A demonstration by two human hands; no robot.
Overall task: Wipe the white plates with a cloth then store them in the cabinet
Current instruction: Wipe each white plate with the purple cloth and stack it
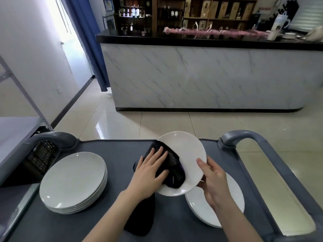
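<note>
My right hand (214,182) grips the right rim of a white plate (187,151), which is tilted above the grey cart top (122,149). A dark cloth (173,165) lies across the plate's left half, and its tail hangs down below the plate. My left hand (151,169) presses flat on that cloth with straight fingers. A stack of several white plates (73,182) sits on the cart at the left. Another low stack of white plates (215,206) lies at the right, partly hidden under my right hand.
The cart has grey handles at the left (50,138) and right (244,137). Beyond it are a tiled floor (174,123) and a marble-fronted counter (201,75) with a black top. Metal shelving (15,95) stands at the left.
</note>
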